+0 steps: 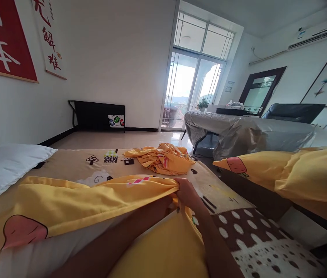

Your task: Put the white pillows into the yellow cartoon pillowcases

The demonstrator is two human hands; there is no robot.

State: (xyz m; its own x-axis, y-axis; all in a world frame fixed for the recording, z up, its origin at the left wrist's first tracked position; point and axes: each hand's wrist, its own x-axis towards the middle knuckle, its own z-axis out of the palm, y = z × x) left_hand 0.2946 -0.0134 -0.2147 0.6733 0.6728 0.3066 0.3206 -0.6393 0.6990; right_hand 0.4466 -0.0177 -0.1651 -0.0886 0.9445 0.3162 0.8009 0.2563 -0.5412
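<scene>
My right hand (185,190) is closed on the gathered edge of a yellow printed cloth (88,199). The cloth stretches away to the left in a long fold, with a pink radish print near its lower left end. My left hand (172,206) is curled against the same bunch, just under and beside the right one; the cloth and shadow hide most of its fingers. Below my hands, between my forearms, lies a plain yellow piece of fabric (163,247); whether it belongs to the same cloth I cannot tell. Whitish fabric (44,255) shows beneath the fold.
A crumpled yellow cloth (166,159) lies on the patterned bed sheet (227,193). White pillow (12,164) at left; yellow pillows (310,173) at right, beyond the bed's edge. Farther back are a plastic-covered table (238,127), a black folded frame (94,114) and glass doors (192,88).
</scene>
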